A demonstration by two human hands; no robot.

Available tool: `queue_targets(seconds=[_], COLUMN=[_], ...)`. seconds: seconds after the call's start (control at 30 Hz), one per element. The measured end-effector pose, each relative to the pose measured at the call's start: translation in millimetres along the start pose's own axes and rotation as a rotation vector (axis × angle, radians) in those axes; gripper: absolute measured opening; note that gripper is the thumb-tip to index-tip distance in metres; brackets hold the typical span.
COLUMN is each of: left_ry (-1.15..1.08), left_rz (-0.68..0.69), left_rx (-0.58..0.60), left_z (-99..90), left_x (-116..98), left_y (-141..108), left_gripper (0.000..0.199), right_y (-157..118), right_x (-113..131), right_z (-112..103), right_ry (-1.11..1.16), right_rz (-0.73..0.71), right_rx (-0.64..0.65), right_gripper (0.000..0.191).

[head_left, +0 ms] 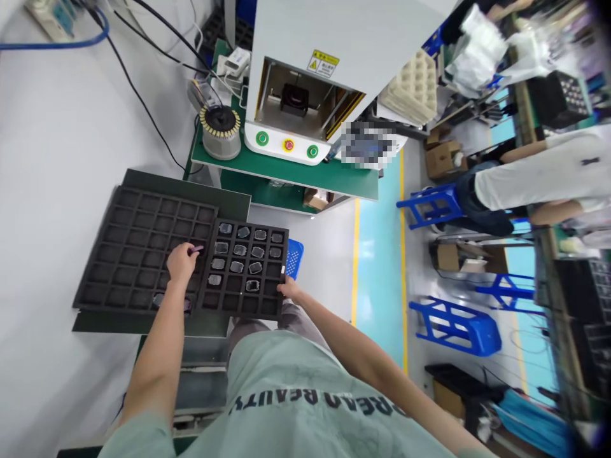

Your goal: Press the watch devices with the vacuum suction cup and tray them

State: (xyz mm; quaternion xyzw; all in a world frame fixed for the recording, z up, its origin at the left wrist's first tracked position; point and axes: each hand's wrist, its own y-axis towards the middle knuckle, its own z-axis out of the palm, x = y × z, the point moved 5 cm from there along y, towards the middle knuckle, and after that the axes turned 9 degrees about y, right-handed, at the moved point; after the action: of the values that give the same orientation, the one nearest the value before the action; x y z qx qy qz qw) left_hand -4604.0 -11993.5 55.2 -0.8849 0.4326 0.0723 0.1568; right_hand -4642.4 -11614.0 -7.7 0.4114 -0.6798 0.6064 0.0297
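Note:
My left hand (180, 262) is closed in a pinch on a small dark, thin piece (196, 250), whose exact kind I cannot make out. It hovers over the right part of a large black compartment tray (95, 302). A few similar small pieces lie in that tray's near row, partly hidden by my forearm. With its fingers, my right hand (289, 289) grips the right edge of a smaller black tray (285, 242). Several small rounded, watch-case-like pieces (239, 250) with pale outlines sit in this tray's compartments, mostly in its upper rows.
Ahead stands a white machine (305, 32) with buttons and an open bay, on a green-topped bench (286, 166). A round grey holder (221, 137) stands beside it. Blue stools (458, 327) and a seated person (539, 172) are to the right. A blue perforated seat (294, 257) shows beside the smaller tray.

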Motion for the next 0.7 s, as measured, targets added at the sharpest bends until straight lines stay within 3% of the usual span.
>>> queue_targets(seconds=[0.1,0.27,0.33,0.43,0.7], left_ry=[-0.058,-0.161,-0.147,-0.097,-0.013], left_rz=[0.038,0.267,0.296,0.322,0.378], left_rx=[0.031,0.236,0.285,0.319,0.301], left_z=[13.6,73.4,91.6,104.1,108.2], left_x=[-41,-162,-195,-212,-207], left_y=[-20,-73,-86,-96,-126], left_gripper=[0.034,0.024,0.025,0.026,0.034], right_y=[2,1,0,-1,-4], right_x=[-1,1,2,1,-7], right_z=[-1,-3,-5,-9,-9], right_ry=[0.018,0.041,0.044,0.041,0.004], right_rz=[0.040,0.037,0.033,0.028,0.014], right_rx=[0.019,0.041,0.042,0.040,0.072], right_gripper=[0.021,0.024,0.023,0.023,0.036])
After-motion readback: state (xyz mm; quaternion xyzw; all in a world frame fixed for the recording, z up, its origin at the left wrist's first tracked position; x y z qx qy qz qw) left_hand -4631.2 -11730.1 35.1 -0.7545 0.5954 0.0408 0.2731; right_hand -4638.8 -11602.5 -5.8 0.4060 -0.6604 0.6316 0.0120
